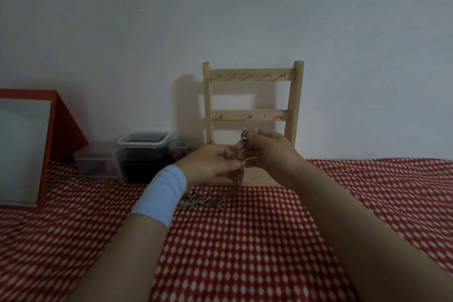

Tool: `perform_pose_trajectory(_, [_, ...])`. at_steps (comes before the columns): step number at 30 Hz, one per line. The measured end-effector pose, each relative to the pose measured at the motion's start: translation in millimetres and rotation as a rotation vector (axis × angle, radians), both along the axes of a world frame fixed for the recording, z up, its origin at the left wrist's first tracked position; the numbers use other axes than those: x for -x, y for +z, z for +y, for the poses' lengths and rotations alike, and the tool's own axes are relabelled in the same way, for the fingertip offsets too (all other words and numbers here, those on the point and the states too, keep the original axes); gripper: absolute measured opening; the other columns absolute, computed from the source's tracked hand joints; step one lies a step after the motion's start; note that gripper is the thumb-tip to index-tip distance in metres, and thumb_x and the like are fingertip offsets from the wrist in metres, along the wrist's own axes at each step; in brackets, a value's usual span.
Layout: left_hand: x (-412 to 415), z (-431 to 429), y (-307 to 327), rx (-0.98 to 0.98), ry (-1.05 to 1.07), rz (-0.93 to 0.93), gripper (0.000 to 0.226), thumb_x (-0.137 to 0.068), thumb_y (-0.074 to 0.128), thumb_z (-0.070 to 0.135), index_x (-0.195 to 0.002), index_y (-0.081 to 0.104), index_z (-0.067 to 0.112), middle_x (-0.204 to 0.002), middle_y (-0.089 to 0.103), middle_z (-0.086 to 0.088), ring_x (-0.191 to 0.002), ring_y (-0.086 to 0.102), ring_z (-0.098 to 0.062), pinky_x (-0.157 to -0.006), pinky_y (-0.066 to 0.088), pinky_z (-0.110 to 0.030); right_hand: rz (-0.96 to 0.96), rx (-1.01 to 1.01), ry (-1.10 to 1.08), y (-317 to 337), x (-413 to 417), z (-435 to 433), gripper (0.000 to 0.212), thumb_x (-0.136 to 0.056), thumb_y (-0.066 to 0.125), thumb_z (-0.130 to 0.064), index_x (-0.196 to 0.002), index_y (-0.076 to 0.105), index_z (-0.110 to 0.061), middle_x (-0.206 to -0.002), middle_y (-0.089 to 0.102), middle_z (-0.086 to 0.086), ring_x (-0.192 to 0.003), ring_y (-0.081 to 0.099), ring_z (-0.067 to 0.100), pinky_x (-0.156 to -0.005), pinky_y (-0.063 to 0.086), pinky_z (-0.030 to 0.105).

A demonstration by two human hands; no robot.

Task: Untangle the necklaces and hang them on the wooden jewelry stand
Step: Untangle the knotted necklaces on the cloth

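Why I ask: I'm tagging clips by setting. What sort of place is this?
Probably a home dressing corner: a red-and-white patterned cloth against a plain wall, a wooden jewelry stand and lidded plastic boxes.

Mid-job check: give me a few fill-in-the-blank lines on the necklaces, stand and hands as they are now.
The wooden jewelry stand's hooks hold ___ necklaces.
The raised necklace is pinched by ___ hands: left hand, right hand.
The tangled necklaces lie on the ___-and-white cloth.
The left wrist wears a light ___ wristband.
Missing: no; both; red; blue.
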State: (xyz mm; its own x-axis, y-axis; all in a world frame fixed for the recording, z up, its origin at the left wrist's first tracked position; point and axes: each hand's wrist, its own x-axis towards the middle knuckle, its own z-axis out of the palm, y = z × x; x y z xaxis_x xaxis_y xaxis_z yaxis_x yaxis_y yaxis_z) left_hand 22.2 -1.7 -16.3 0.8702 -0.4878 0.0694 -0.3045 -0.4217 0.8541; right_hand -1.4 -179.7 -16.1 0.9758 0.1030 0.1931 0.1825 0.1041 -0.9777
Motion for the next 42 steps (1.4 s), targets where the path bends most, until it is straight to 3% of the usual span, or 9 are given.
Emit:
perform_pose_trajectory(2, [1, -4, -6, 0.033, -0.016, 0.031, 0.012, -0.094, 0.062, 0.024, -0.096, 0.070, 0.016, -0.087, 0.075, 0.002, -0.078, 0.071, -0.008, -0.069, 0.053, -0.019, -0.006, -0.017, 0.004, 2, 0, -1, 0.016, -0.106, 0.049, -0.012, -0.096, 0.061, -0.007, -0.082, 0.073, 0.007, -0.071, 0.065, 0.020, -0.072, 0.057, 0.038])
perform_pose_trajectory(8, [-6, 6, -14, 0.172, -0.003, 0.141, 0.033, -0.102, 0.045, 0.030, -0.096, 0.076, 0.020, -0.104, 0.075, -0.003, -0.104, 0.067, -0.024, -0.102, 0.048, -0.043, 0.046, -0.077, -0.028, 1, -4, -9, 0.015, -0.106, 0.047, -0.008, -0.099, 0.060, -0.008, -0.081, 0.072, 0.008, -0.069, 0.066, 0.021, -0.069, 0.058, 0.035])
perform_pose_trajectory(16, [-1, 6, -15, 0.381, -0.087, 0.272, 0.016, -0.096, 0.054, 0.005, -0.103, 0.068, 0.005, -0.085, 0.070, -0.007, -0.077, 0.063, -0.017, -0.078, 0.055, -0.032, 0.107, -0.038, 0.034, 4, -3, -13, 0.035, -0.090, 0.027, 0.010, -0.087, 0.057, -0.008, -0.070, 0.047, 0.008, -0.055, 0.048, 0.020, -0.057, 0.046, 0.033])
perform_pose_trajectory(19, [-1, 5, -13, 0.354, -0.049, 0.221, 0.012, -0.094, 0.059, 0.005, -0.100, 0.069, 0.007, -0.081, 0.073, -0.004, -0.072, 0.065, -0.017, -0.077, 0.057, -0.034, 0.100, 0.099, 0.105, 4, 1, -16, 0.025, -0.091, 0.036, -0.007, -0.079, 0.058, -0.007, -0.068, 0.043, 0.003, -0.057, 0.041, 0.017, -0.058, 0.039, 0.031])
perform_pose_trajectory(25, [-4, 5, -14, 0.238, 0.047, 0.105, 0.008, -0.089, 0.069, 0.017, -0.094, 0.073, 0.012, -0.088, 0.076, -0.009, -0.079, 0.071, -0.020, -0.073, 0.058, -0.034, -0.118, 0.745, -0.007, -3, 0, -13, 0.018, -0.084, 0.082, -0.029, -0.081, 0.076, -0.013, -0.065, 0.063, -0.010, -0.058, 0.052, -0.003, -0.056, 0.043, 0.010])
perform_pose_trajectory(28, [-6, 7, -17, 0.162, 0.078, 0.045, 0.008, -0.088, 0.070, 0.020, -0.094, 0.074, 0.016, -0.093, 0.077, -0.005, -0.088, 0.072, -0.019, -0.081, 0.058, -0.035, -0.106, 0.740, -0.051, -8, -1, -13, 0.014, -0.087, 0.079, -0.033, -0.085, 0.083, -0.020, -0.072, 0.073, -0.005, -0.059, 0.057, -0.006, -0.057, 0.046, 0.009])
perform_pose_trajectory(31, [-4, 7, -14, 0.100, 0.088, -0.042, 0.008, -0.088, 0.069, 0.018, -0.095, 0.070, 0.022, -0.086, 0.077, 0.004, -0.079, 0.071, -0.004, -0.070, 0.052, -0.022, -0.073, 0.651, -0.080, -11, -1, -11, 0.019, -0.089, 0.077, -0.035, -0.089, 0.083, -0.017, -0.080, 0.078, -0.005, -0.064, 0.063, -0.005, -0.059, 0.048, 0.009])
perform_pose_trajectory(36, [-2, 5, -11, 0.018, 0.049, -0.071, 0.018, -0.088, 0.069, 0.017, -0.103, 0.062, 0.025, -0.090, 0.077, -0.003, -0.085, 0.073, -0.021, -0.076, 0.058, -0.033, 0.012, 0.667, -0.079, -7, -1, -14, 0.016, -0.092, 0.073, -0.028, -0.091, 0.081, -0.014, -0.078, 0.075, -0.004, -0.068, 0.068, 0.008, -0.068, 0.057, 0.023])
perform_pose_trajectory(42, [0, 4, -4, -0.118, 0.081, -0.145, 0.012, -0.088, 0.067, 0.013, -0.097, 0.066, 0.021, -0.085, 0.076, -0.006, -0.079, 0.072, -0.020, -0.083, 0.059, -0.038, 0.140, 0.454, -0.023, -14, -3, -13, 0.023, -0.096, 0.061, -0.026, -0.087, 0.067, -0.005, -0.085, 0.060, 0.005, -0.070, 0.063, 0.016, -0.071, 0.058, 0.032])
